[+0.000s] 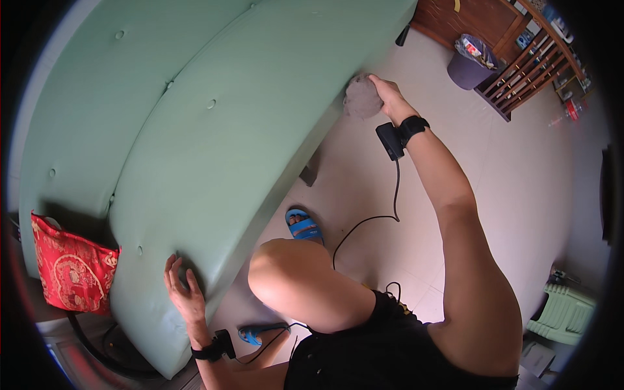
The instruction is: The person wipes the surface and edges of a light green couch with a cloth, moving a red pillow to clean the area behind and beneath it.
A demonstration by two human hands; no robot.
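A pale green sofa (214, 149) with button-tufted upholstery stretches from the lower left to the top of the view. My right hand (388, 95) reaches far forward and is closed on a crumpled grey-brown cloth (363, 97). The cloth lies against the sofa's front edge; part of my fingers is hidden behind it. Close to the near end of the seat, my left hand (186, 290) is open, fingers apart and holding nothing. Whether its fingertips touch the seat, I cannot tell. Each wrist carries a black strap with a small box and cable.
A red patterned cushion (75, 270) leans at the sofa's near left end. Beyond my right hand stand a purple waste bin (473, 63) and slatted wooden furniture (530, 62). A green plastic stool (564, 314) is at the lower right. A black cable (364, 222) trails over the tiled floor.
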